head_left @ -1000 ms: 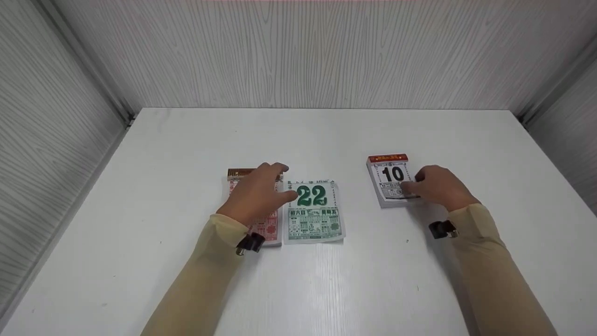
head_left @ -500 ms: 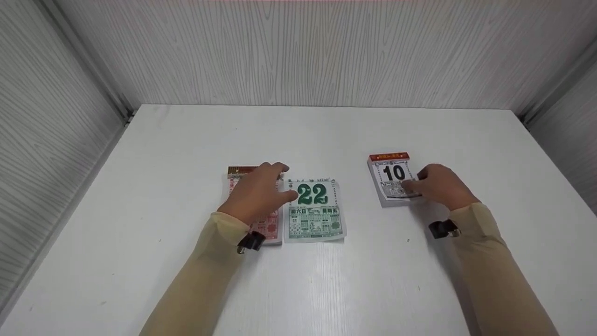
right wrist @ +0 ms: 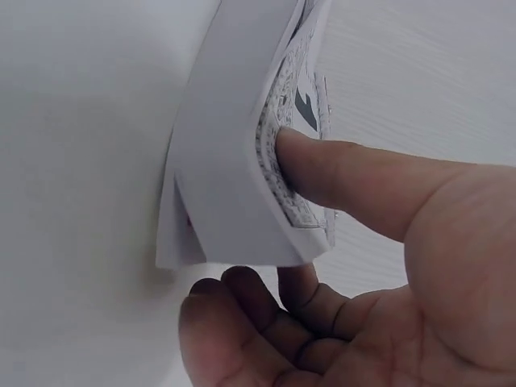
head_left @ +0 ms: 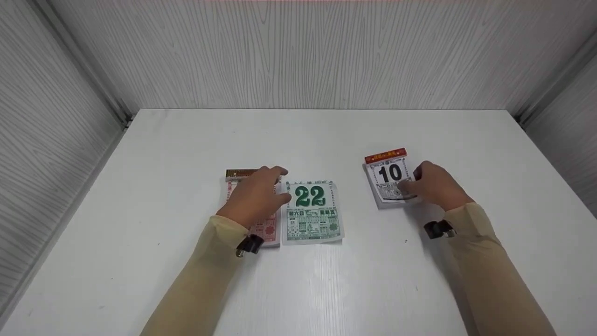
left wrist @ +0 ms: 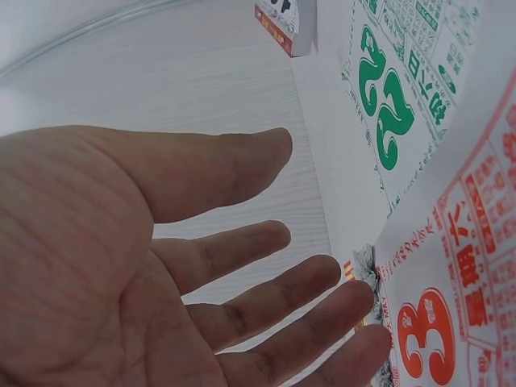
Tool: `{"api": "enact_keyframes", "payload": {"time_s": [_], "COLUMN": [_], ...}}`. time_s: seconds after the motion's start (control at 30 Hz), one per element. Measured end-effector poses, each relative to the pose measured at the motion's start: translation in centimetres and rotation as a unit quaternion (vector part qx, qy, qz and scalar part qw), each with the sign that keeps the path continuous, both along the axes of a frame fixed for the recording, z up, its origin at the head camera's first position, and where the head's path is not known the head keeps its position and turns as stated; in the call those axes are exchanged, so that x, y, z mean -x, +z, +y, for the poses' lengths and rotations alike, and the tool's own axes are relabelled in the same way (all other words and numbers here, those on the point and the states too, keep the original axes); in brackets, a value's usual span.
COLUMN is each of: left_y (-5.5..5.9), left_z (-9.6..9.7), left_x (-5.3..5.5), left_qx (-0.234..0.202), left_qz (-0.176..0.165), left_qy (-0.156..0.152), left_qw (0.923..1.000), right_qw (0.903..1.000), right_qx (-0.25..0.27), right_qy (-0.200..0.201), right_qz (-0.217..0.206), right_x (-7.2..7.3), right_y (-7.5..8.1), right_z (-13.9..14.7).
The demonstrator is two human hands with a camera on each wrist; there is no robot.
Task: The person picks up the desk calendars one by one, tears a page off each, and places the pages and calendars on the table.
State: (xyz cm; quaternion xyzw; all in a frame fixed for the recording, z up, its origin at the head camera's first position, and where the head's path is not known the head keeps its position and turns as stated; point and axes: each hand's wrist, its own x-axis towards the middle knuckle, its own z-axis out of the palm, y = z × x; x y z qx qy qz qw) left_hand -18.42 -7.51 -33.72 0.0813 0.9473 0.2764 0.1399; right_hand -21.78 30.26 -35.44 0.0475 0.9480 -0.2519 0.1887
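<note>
My right hand [head_left: 436,186] grips the side of a small tear-off calendar [head_left: 390,173] with a red header and a black 10. In the right wrist view, the thumb [right wrist: 322,165] presses its printed front, and the curled fingers [right wrist: 242,330] sit at the other side of the thick page block [right wrist: 218,145]. Over a larger red-printed tear-off calendar [head_left: 268,229], partly hiding it, is my left hand [head_left: 254,196], holding nothing. Its fingers [left wrist: 274,302] are spread, the tips close to the red 3. Beside that calendar lies a page with a green 22 [head_left: 311,221].
All of this is on a white tabletop [head_left: 326,289]. A pale wood-grain panel [head_left: 308,56] stands along the back edge, with similar panels at the left [head_left: 56,121] and right [head_left: 566,121].
The small calendar has turned slightly counterclockwise in my right hand, its red header now slanting up to the right. My left hand stays in place over the red calendar.
</note>
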Motion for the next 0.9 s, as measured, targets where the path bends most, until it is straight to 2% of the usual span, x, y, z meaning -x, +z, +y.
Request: {"api": "enact_keyframes", "payload": {"time_s": [0.17, 0.33, 0.43, 0.67, 0.9], "left_y": [0.0, -0.1, -0.2, -0.4, -0.5], "left_z": [0.0, 0.0, 0.0, 0.1, 0.2], "left_x": [0.0, 0.0, 0.0, 0.0, 0.1], "left_qx": [0.003, -0.003, -0.008, -0.008, -0.003], "left_qz": [0.006, 0.005, 0.001, 0.005, 0.012], "left_qy": [-0.006, -0.001, 0.003, 0.004, 0.003], "left_qw": [1.0000, 1.0000, 1.0000, 0.9999, 0.9999], "right_qw": [0.9998, 0.9979, 0.9968, 0.9952, 0.9924], "right_qx": [0.014, 0.039, 0.054, 0.048, 0.062], "right_qy": [0.002, 0.006, 0.004, 0.038, 0.028], "right_qz": [0.015, 0.051, 0.059, 0.077, 0.102], "right_x": [-0.2, -0.2, -0.1, -0.3, -0.8], "right_y": [0.2, 0.5, 0.7, 1.1, 1.7], "right_z": [-0.4, -1.0, -1.3, -1.9, -2.4]}}
